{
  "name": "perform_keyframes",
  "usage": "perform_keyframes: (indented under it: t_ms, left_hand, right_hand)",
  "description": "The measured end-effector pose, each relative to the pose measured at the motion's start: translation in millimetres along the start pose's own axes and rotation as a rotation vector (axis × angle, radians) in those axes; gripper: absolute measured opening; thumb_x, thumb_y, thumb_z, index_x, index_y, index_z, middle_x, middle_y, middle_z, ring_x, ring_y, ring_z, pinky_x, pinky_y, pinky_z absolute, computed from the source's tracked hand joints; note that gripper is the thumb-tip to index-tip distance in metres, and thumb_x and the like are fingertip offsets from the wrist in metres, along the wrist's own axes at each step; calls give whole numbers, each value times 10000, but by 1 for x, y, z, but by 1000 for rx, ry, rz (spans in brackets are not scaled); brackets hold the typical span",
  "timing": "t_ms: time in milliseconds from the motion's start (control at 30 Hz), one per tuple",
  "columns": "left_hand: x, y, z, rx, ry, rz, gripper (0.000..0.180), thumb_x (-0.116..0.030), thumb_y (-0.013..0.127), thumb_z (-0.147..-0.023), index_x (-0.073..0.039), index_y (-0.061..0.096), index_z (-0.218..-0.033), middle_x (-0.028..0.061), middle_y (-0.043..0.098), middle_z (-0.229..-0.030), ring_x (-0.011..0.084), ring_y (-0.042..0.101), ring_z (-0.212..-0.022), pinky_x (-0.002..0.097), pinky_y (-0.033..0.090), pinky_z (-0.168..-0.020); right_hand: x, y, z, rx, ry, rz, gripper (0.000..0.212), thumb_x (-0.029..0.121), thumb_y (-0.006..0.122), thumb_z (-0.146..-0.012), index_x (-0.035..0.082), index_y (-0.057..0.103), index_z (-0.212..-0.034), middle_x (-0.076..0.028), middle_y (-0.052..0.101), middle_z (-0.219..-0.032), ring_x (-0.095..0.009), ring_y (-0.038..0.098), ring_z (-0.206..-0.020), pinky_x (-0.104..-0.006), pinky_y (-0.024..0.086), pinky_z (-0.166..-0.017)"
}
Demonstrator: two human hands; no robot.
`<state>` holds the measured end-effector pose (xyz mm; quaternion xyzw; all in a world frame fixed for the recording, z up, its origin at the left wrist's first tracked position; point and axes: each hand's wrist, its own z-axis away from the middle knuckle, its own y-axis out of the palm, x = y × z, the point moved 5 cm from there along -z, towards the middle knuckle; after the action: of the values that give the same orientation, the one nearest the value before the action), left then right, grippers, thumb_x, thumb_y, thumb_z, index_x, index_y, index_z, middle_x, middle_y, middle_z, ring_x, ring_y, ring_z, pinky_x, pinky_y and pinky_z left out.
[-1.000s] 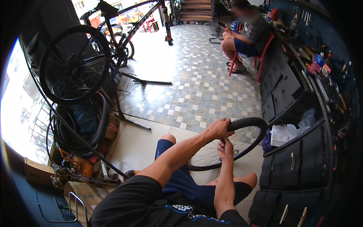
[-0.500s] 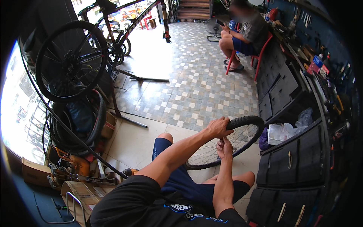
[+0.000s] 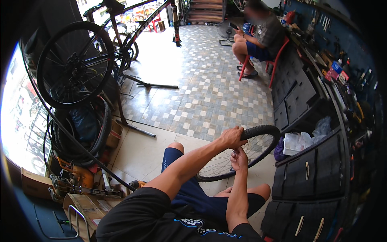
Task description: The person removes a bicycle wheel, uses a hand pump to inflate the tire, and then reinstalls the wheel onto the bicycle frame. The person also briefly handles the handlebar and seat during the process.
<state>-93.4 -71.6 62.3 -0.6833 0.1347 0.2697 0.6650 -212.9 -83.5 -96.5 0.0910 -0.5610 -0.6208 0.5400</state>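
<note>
A bicycle wheel with a knobby black tyre and thin spokes leans in front of my bent legs. My left hand is wrapped over the tyre at the wheel's upper left part. Just below it, my right hand is closed in a pinch at the inner side of the rim, among the spokes. Something small and shiny shows at its fingertips, too small to name. The wheel's lower edge lies close to the floor beside my knee.
A bicycle frame with a rear wheel hangs on a stand at the left, above stacked tyres. A cardboard box is near my left. Black drawers and a white basket line the right. A person sits on a red chair.
The view has shifted very slightly, so the surroundings sit a little further left. Both hands keep their places on the wheel.
</note>
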Motion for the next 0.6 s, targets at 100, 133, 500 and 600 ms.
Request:
perform_keyframes:
  t_ms: [100, 133, 500, 600]
  left_hand:
    - [-5, 1, -3, -12, 6, 3, 598, -535, 704, -857, -18, 588, -1135, 203, 644, -1079, 397, 667, -1001, 479, 531, -859]
    - [-4, 1, -2, -13, 7, 0, 598, -535, 704, -857, -19, 588, -1135, 203, 644, -1081, 397, 666, -1002, 479, 531, -861]
    - [-4, 4, 0, -5, 10, -4, 595, -522, 700, -866, -12, 578, -1149, 210, 641, -1104, 405, 664, -1012, 477, 535, -879]
    - [-2, 7, 1, -28, 14, -7, 581, -527, 699, -866, -17, 573, -1115, 204, 647, -1070, 402, 663, -1005, 480, 531, -861]
  right_hand:
    - [4, -5, -2, -5, -1, 49, 219, 287, 588, -1037, 142, 613, -1200, 35, 645, -1065, -73, 497, -702, -175, 357, -470]
    - [5, -2, -1, 15, -21, 52, 216, 283, 595, -1034, 140, 614, -1195, 36, 645, -1053, -73, 499, -703, -177, 360, -471]
    - [7, 4, 9, 55, -26, 29, 184, 240, 626, -1015, 138, 610, -1167, 52, 625, -945, -71, 498, -700, -188, 355, -467]
    - [3, 1, 9, 16, 22, -9, 178, 228, 620, -1016, 139, 607, -1170, 51, 627, -948, -71, 497, -700, -188, 354, -465]
